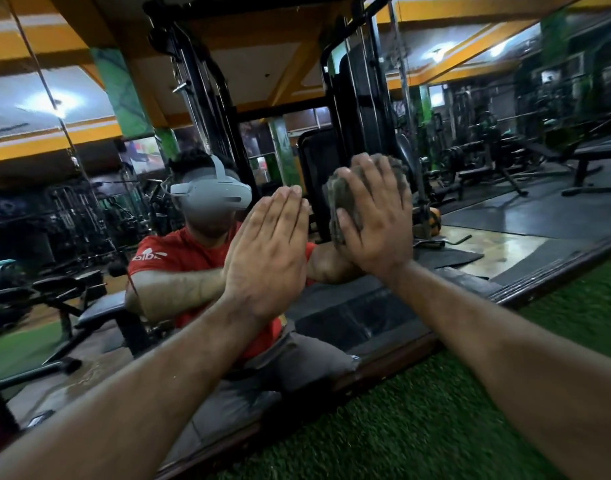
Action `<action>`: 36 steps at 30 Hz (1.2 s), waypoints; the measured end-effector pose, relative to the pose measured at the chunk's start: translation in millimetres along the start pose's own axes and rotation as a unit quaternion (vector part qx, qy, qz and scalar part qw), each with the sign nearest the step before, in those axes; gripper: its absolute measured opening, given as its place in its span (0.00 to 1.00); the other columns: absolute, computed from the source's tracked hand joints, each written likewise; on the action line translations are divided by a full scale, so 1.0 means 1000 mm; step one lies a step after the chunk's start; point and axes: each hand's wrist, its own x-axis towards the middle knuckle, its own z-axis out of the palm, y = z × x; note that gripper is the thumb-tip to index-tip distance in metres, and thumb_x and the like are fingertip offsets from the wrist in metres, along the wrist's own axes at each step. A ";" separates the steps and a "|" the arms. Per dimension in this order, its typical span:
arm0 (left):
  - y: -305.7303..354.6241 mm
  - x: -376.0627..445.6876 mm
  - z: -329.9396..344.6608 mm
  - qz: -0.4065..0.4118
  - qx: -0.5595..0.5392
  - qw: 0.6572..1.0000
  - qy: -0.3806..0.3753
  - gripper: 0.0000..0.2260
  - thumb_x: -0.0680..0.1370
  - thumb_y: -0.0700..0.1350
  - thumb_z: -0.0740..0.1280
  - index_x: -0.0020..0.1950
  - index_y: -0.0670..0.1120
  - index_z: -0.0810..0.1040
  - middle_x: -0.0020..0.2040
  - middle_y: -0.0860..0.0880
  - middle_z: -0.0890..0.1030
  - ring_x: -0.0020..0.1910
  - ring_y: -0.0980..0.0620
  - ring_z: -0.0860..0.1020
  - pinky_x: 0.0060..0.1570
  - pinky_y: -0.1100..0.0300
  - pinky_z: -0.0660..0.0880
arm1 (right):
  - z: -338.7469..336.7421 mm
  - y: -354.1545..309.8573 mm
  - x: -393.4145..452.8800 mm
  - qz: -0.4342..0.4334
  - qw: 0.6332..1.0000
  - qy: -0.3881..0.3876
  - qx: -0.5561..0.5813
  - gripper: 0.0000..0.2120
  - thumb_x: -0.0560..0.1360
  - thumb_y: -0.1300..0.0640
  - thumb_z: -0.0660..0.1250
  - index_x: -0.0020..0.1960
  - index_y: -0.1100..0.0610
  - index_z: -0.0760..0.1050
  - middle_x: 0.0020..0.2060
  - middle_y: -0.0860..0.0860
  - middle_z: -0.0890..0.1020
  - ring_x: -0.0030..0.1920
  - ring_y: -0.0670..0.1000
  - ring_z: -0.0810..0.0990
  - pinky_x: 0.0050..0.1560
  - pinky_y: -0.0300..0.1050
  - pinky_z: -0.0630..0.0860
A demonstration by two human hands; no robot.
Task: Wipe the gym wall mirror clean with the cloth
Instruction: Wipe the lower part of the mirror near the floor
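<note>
Because the cloth (345, 202) is soft, light and bunches easily, I judge it handles best under a flat palm. It is a grey-brown, crumpled wad against the mirror (331, 64) at chest height. My right hand (376, 220) presses it there, fingers (383, 181) spread and slightly bent over it. My left hand (266, 247) lies flat on the glass just beside it, fingers straight, holding nothing. Green turf (435, 410) runs below the wooden frame (383, 368).

Head view, close to mirror (89, 220)
</note>
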 end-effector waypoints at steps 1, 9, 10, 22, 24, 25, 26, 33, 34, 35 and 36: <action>0.003 -0.001 0.002 0.008 -0.002 1.000 -0.005 0.26 0.82 0.45 0.51 0.79 0.35 0.62 0.80 0.36 0.60 0.80 0.39 0.56 0.79 0.44 0.53 | 0.004 -0.010 -0.004 0.082 0.997 0.008 0.003 0.29 0.83 0.41 0.55 0.80 0.52 0.67 0.82 0.55 0.64 0.83 0.58 0.57 0.78 0.69 0.56; 0.017 -0.013 0.025 0.067 -0.010 0.998 -0.019 0.33 0.82 0.45 0.28 0.81 0.36 0.55 0.82 0.38 0.51 0.82 0.41 0.49 0.80 0.45 0.48 | 0.009 -0.004 -0.074 0.132 0.991 0.012 -0.004 0.32 0.83 0.37 0.52 0.81 0.55 0.65 0.82 0.56 0.63 0.83 0.59 0.56 0.78 0.70 0.56; 0.020 -0.014 0.027 0.075 -0.012 0.997 -0.025 0.33 0.82 0.46 0.28 0.81 0.36 0.54 0.82 0.38 0.50 0.82 0.41 0.48 0.80 0.45 0.47 | 0.012 -0.015 -0.080 0.181 0.983 0.017 0.002 0.33 0.84 0.37 0.51 0.82 0.55 0.63 0.82 0.56 0.62 0.83 0.59 0.55 0.79 0.70 0.54; 0.042 -0.029 0.044 0.075 0.018 0.996 -0.033 0.28 0.86 0.49 0.49 0.81 0.35 0.50 0.82 0.36 0.46 0.82 0.40 0.45 0.80 0.44 0.45 | 0.006 -0.024 -0.197 0.025 0.996 -0.088 0.022 0.30 0.85 0.39 0.53 0.83 0.53 0.60 0.83 0.55 0.57 0.84 0.59 0.52 0.79 0.71 0.53; 0.044 -0.025 0.043 0.096 0.011 0.995 -0.025 0.28 0.85 0.49 0.50 0.81 0.35 0.51 0.82 0.36 0.47 0.82 0.40 0.46 0.80 0.43 0.47 | 0.001 -0.009 -0.206 -0.001 0.995 -0.104 0.005 0.30 0.85 0.39 0.55 0.83 0.52 0.60 0.83 0.55 0.57 0.84 0.60 0.53 0.78 0.72 0.54; 0.045 -0.021 0.043 0.104 0.009 0.994 -0.025 0.28 0.85 0.49 0.50 0.81 0.35 0.50 0.82 0.36 0.47 0.82 0.40 0.46 0.80 0.43 0.47 | 0.000 -0.008 -0.206 0.017 0.994 -0.105 -0.004 0.30 0.85 0.39 0.55 0.83 0.52 0.60 0.83 0.55 0.58 0.84 0.60 0.53 0.79 0.72 0.54; 0.045 -0.016 0.042 0.103 0.010 0.994 -0.025 0.28 0.85 0.49 0.51 0.81 0.35 0.51 0.82 0.36 0.47 0.82 0.40 0.46 0.80 0.43 0.48 | 0.002 -0.011 -0.206 0.036 0.994 -0.106 -0.008 0.30 0.85 0.39 0.55 0.83 0.52 0.61 0.83 0.55 0.58 0.84 0.60 0.54 0.79 0.71 0.54; 0.047 -0.009 0.049 0.079 0.051 0.995 -0.015 0.31 0.86 0.55 0.50 0.81 0.35 0.49 0.82 0.36 0.46 0.82 0.40 0.44 0.80 0.44 0.47 | 0.000 0.001 -0.185 0.160 0.985 -0.060 0.023 0.31 0.84 0.40 0.54 0.83 0.51 0.60 0.84 0.54 0.57 0.84 0.57 0.51 0.79 0.71 0.54; 0.048 -0.010 0.049 0.080 0.045 0.996 -0.008 0.31 0.86 0.54 0.50 0.81 0.35 0.49 0.82 0.35 0.47 0.82 0.39 0.45 0.80 0.43 0.48 | 0.004 -0.004 -0.176 0.195 0.979 -0.054 0.027 0.32 0.84 0.40 0.54 0.84 0.52 0.58 0.84 0.53 0.55 0.84 0.57 0.50 0.79 0.70 0.51; 0.049 -0.010 0.049 0.082 0.040 0.996 -0.004 0.30 0.87 0.53 0.50 0.81 0.34 0.50 0.82 0.35 0.47 0.82 0.39 0.46 0.80 0.43 0.49 | 0.006 -0.009 -0.167 0.174 0.982 -0.060 0.027 0.32 0.84 0.40 0.54 0.84 0.52 0.58 0.84 0.53 0.55 0.84 0.57 0.50 0.80 0.69 0.50; 0.050 -0.010 0.049 0.085 0.038 0.996 -0.002 0.29 0.87 0.53 0.49 0.81 0.34 0.50 0.81 0.34 0.48 0.82 0.38 0.46 0.80 0.42 0.49 | 0.006 -0.009 -0.159 0.105 0.992 -0.070 0.026 0.31 0.84 0.40 0.54 0.83 0.52 0.60 0.84 0.54 0.57 0.84 0.58 0.51 0.79 0.70 0.51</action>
